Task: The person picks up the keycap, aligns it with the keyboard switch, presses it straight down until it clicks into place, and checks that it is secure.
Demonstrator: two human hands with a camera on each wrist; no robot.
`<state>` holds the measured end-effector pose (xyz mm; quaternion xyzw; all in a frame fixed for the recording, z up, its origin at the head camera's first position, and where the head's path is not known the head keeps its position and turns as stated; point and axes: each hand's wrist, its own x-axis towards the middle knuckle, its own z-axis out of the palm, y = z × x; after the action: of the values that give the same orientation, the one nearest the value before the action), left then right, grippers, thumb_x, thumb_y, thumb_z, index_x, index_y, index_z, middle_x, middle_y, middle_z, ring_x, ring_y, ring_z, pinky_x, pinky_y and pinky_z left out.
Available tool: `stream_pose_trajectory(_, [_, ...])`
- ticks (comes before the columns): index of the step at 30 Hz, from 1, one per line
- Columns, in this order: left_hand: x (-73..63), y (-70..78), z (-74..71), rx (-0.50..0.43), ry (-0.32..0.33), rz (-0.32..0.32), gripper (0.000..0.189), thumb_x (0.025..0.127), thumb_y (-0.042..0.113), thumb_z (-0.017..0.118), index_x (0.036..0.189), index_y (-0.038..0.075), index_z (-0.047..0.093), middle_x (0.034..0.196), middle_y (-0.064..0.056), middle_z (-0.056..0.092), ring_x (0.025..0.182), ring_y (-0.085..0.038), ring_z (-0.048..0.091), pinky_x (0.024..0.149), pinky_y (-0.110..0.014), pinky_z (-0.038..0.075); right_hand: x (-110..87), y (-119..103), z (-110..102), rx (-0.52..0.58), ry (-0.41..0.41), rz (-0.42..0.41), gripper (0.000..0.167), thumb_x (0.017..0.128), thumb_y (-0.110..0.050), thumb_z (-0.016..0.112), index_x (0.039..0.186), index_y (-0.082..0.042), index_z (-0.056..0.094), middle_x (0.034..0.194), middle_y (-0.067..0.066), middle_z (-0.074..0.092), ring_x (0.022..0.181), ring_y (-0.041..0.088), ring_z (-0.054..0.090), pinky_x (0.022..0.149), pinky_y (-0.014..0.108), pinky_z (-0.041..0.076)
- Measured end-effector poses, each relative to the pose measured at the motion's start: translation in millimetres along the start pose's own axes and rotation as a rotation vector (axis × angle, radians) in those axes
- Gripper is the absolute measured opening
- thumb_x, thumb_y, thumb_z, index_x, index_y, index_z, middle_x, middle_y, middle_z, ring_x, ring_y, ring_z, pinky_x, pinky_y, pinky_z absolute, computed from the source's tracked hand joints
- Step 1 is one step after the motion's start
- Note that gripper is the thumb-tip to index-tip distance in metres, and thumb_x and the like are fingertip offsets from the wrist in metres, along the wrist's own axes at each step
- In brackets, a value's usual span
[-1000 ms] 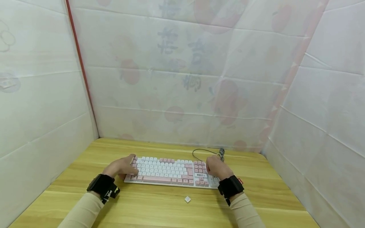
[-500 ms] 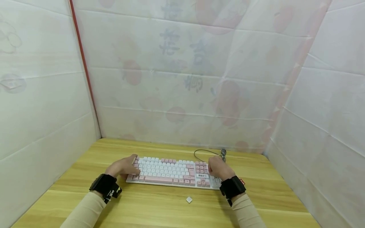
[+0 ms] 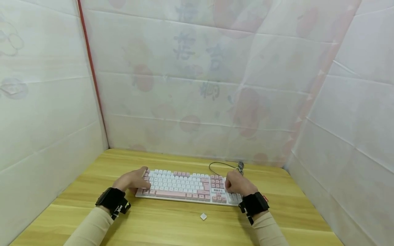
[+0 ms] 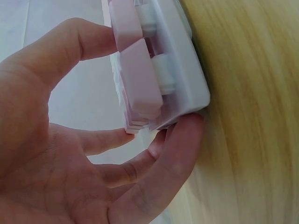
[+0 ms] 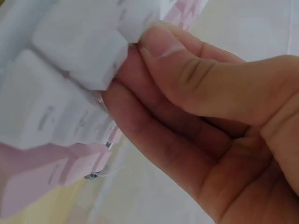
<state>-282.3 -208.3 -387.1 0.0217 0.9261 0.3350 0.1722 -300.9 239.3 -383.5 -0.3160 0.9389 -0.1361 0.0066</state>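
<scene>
A white and pink keyboard lies on the table. My left hand grips its left end; in the left wrist view the thumb presses a pink key, and other fingers lie along the keyboard's side and corner. Over the number pad at the right end is my right hand, fingers curled. The right wrist view shows its thumb and fingertips pinching a white keycap, among neighbouring white keycaps. One loose white keycap lies on the table in front of the keyboard.
Behind the keyboard's right end, a thin dark cable runs to a bundled plug. Pale printed curtains enclose the wooden table at the back and both sides.
My right hand has shifted slightly right and toward the front over the number pad. The left hand keeps its grip on the keyboard's left end.
</scene>
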Motion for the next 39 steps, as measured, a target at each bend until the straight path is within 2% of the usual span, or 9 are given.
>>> stream_pose_trajectory(2, [-0.4, 0.9, 0.3, -0.005, -0.001, 0.003, 0.104, 0.081, 0.020, 0.074, 0.163, -0.001, 0.015, 0.144, -0.034, 0.046, 0.080, -0.025, 0.060, 0.065, -0.035, 0.054, -1.3, -1, -3, 0.012, -0.008, 0.005, 0.032, 0.086, 0.010, 0.068, 0.060, -0.008, 0.066, 0.057, -0.008, 0.051, 0.061, 0.007, 0.025, 0.062, 0.029, 0.026])
stream_pose_trajectory(8, [0.6, 2.1, 0.2, 0.012, 0.003, 0.019, 0.104, 0.079, 0.019, 0.074, 0.162, -0.002, 0.015, 0.146, -0.037, 0.044, 0.081, -0.026, 0.060, 0.065, -0.035, 0.055, -3.2, -12, -14, -0.010, 0.016, 0.029, 0.020, 0.090, 0.003, 0.071, 0.079, -0.013, 0.074, 0.078, -0.005, 0.064, 0.068, 0.006, 0.052, 0.068, 0.026, 0.045])
stream_pose_trajectory(16, [1.5, 3.0, 1.4, 0.035, 0.003, 0.029, 0.105, 0.079, 0.019, 0.073, 0.162, -0.004, 0.015, 0.145, -0.035, 0.045, 0.079, -0.024, 0.057, 0.061, -0.033, 0.051, -1.9, -42, -27, 0.065, -0.099, -0.066, 0.005, 0.093, -0.005, 0.072, 0.090, -0.007, 0.076, 0.084, -0.001, 0.069, 0.073, 0.006, 0.059, 0.071, 0.025, 0.051])
stream_pose_trajectory(21, [-0.8, 5.4, 2.1, 0.012, -0.002, 0.008, 0.104, 0.079, 0.018, 0.073, 0.163, -0.001, 0.015, 0.137, -0.031, 0.049, 0.070, -0.023, 0.056, 0.059, -0.033, 0.052, -4.0, -63, -26, 0.100, -0.140, -0.120, 0.005, 0.090, -0.008, 0.076, 0.094, -0.007, 0.077, 0.087, 0.000, 0.071, 0.076, 0.005, 0.060, 0.072, 0.024, 0.052])
stream_pose_trajectory(26, [-3.3, 5.2, 5.9, 0.004, -0.010, -0.003, 0.104, 0.080, 0.019, 0.074, 0.163, -0.003, 0.015, 0.133, -0.030, 0.051, 0.086, -0.027, 0.059, 0.065, -0.035, 0.054, -5.6, -78, -18, 0.090, -0.183, -0.138, 0.005, 0.089, -0.007, 0.077, 0.094, -0.008, 0.078, 0.085, -0.002, 0.070, 0.073, 0.001, 0.057, 0.070, 0.021, 0.051])
stream_pose_trajectory(28, [-4.4, 5.2, 6.7, 0.018, -0.009, 0.004, 0.104, 0.080, 0.019, 0.074, 0.162, -0.005, 0.015, 0.138, -0.032, 0.049, 0.094, -0.028, 0.057, 0.066, -0.034, 0.052, -5.7, -83, -14, 0.078, -0.188, -0.151, 0.005, 0.088, -0.007, 0.079, 0.093, -0.009, 0.079, 0.084, -0.002, 0.071, 0.073, 0.000, 0.057, 0.069, 0.020, 0.051])
stream_pose_trajectory(30, [-5.0, 5.0, 6.8, 0.019, -0.007, 0.004, 0.104, 0.080, 0.019, 0.073, 0.162, -0.005, 0.014, 0.141, -0.033, 0.046, 0.094, -0.029, 0.057, 0.064, -0.034, 0.052, -5.8, -88, -12, 0.070, -0.190, -0.155, 0.006, 0.087, -0.006, 0.080, 0.093, -0.009, 0.079, 0.084, -0.002, 0.072, 0.072, 0.000, 0.058, 0.069, 0.019, 0.051])
stream_pose_trajectory(37, [-5.6, 7.3, 4.5, 0.004, -0.014, 0.012, 0.105, 0.081, 0.019, 0.073, 0.163, -0.004, 0.012, 0.136, -0.031, 0.048, 0.071, -0.023, 0.056, 0.058, -0.032, 0.050, -4.6, -102, 0, 0.116, -0.264, -0.111, 0.012, 0.083, 0.001, 0.079, 0.092, -0.007, 0.079, 0.079, -0.001, 0.071, 0.067, -0.001, 0.053, 0.065, 0.018, 0.048])
stream_pose_trajectory(39, [-5.4, 7.7, 4.6, 0.006, -0.015, 0.014, 0.105, 0.081, 0.019, 0.074, 0.163, -0.004, 0.012, 0.136, -0.032, 0.048, 0.070, -0.022, 0.055, 0.058, -0.032, 0.050, -4.6, -107, 5, 0.129, -0.285, -0.099, 0.012, 0.082, -0.001, 0.080, 0.092, -0.008, 0.079, 0.077, -0.003, 0.069, 0.065, -0.002, 0.051, 0.064, 0.017, 0.047])
